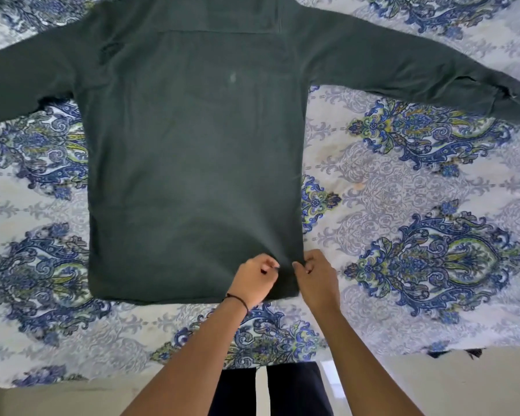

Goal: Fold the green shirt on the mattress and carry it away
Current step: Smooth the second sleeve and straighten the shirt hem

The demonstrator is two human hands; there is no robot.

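A dark green long-sleeved shirt [192, 151] lies flat on the mattress [403, 190], back up, collar at the far side and both sleeves spread out left and right. Its hem faces me. My left hand [254, 279] pinches the fabric near the hem's right part, fingers closed on the cloth. My right hand [317, 276] grips the shirt's lower right corner just beside it. The cloth bunches slightly between the two hands. A thin black band sits on my left wrist.
The mattress is covered by a white sheet with blue and green paisley patterns. Its near edge [72, 382] runs along the bottom, with pale floor [463, 385] below. My dark trousers [270, 388] stand against the edge.
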